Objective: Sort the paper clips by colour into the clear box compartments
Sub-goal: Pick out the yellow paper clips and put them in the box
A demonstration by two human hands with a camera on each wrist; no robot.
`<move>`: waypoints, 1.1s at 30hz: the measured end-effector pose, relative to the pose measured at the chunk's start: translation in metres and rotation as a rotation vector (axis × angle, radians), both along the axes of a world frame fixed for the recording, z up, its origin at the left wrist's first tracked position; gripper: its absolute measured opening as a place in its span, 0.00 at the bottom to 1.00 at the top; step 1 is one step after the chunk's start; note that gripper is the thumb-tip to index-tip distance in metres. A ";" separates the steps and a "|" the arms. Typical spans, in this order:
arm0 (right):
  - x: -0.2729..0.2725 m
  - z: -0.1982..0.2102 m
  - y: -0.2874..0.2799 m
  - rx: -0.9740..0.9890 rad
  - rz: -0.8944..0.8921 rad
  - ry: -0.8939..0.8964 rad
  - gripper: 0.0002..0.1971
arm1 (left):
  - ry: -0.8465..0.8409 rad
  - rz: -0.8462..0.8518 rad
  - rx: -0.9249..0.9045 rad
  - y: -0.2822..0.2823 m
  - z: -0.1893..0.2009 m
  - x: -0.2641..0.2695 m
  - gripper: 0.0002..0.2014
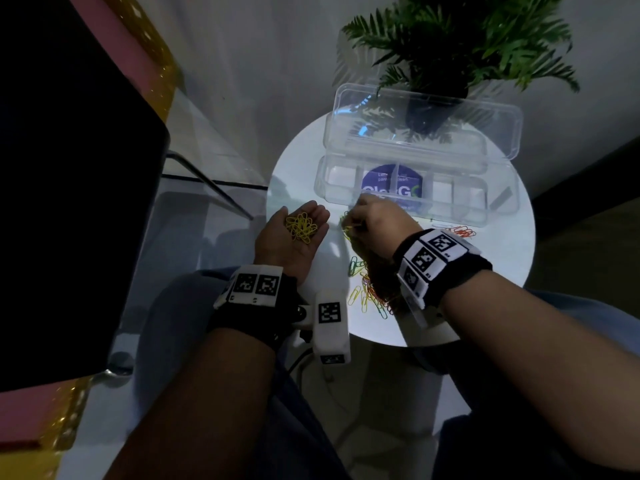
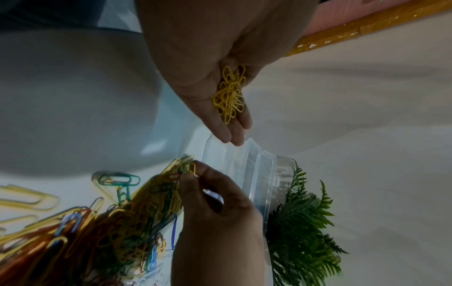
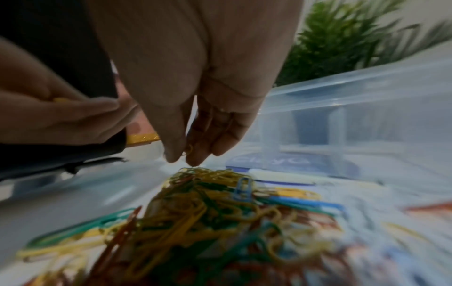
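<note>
My left hand is held palm up off the table's left edge, several yellow paper clips lying loose in its cupped palm. Just to its right, my right hand reaches down onto the far end of the mixed-colour clip pile. Its thumb and finger pinch one yellow clip just above the heap. Behind both hands stands the clear box, its lid swung open to the rear. Its divided compartments look empty over a blue label.
The round white table is small, and the pile lies near its front-left rim. A little group of orange clips sits in front of the box. A potted fern stands behind the lid. A dark chair back is at the left.
</note>
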State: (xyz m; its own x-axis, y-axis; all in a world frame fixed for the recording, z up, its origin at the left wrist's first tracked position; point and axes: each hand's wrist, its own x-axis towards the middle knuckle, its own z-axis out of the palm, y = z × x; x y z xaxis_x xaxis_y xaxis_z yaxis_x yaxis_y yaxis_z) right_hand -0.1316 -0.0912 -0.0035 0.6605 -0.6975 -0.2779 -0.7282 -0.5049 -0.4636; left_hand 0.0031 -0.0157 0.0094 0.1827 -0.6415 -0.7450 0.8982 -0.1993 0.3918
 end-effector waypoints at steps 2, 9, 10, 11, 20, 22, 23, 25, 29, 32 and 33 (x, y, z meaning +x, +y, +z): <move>0.007 0.000 0.001 0.012 0.063 0.017 0.11 | 0.006 0.000 0.000 0.000 0.001 -0.001 0.23; 0.004 0.003 0.005 0.046 -0.082 -0.145 0.11 | 0.014 -0.028 0.007 0.000 0.001 0.002 0.24; 0.001 0.003 0.005 0.019 -0.119 -0.177 0.10 | 0.008 -0.032 0.005 0.001 0.001 0.002 0.24; -0.001 0.003 0.005 0.005 -0.135 -0.173 0.10 | 0.000 -0.033 0.004 0.001 0.001 0.002 0.24; 0.006 -0.005 0.016 0.133 0.052 0.088 0.17 | -0.018 -0.028 -0.002 0.001 0.006 -0.001 0.24; 0.006 -0.006 0.016 0.130 0.056 0.097 0.17 | -0.012 -0.030 -0.006 0.000 0.006 -0.002 0.25; 0.006 -0.007 0.015 0.127 0.053 0.098 0.17 | -0.011 -0.030 -0.007 0.000 0.006 -0.002 0.25; 0.006 -0.008 0.015 0.116 0.047 0.093 0.16 | -0.013 -0.029 -0.007 -0.001 0.006 -0.002 0.25; 0.004 -0.006 0.016 0.102 0.089 0.090 0.15 | -0.023 -0.044 -0.001 0.000 0.007 -0.003 0.24; 0.007 -0.006 0.019 0.137 0.058 0.099 0.12 | -0.035 -0.054 0.010 -0.001 0.004 -0.003 0.23; 0.009 -0.007 0.019 0.165 0.006 0.109 0.11 | -0.033 -0.057 0.013 -0.001 0.003 -0.003 0.24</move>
State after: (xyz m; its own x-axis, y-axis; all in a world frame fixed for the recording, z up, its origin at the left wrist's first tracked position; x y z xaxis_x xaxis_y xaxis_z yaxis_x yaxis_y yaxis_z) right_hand -0.1222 -0.0725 -0.0106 0.6238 -0.6328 -0.4587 -0.7761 -0.4326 -0.4588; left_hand 0.0000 -0.0163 0.0121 0.1710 -0.6416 -0.7477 0.8717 -0.2552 0.4183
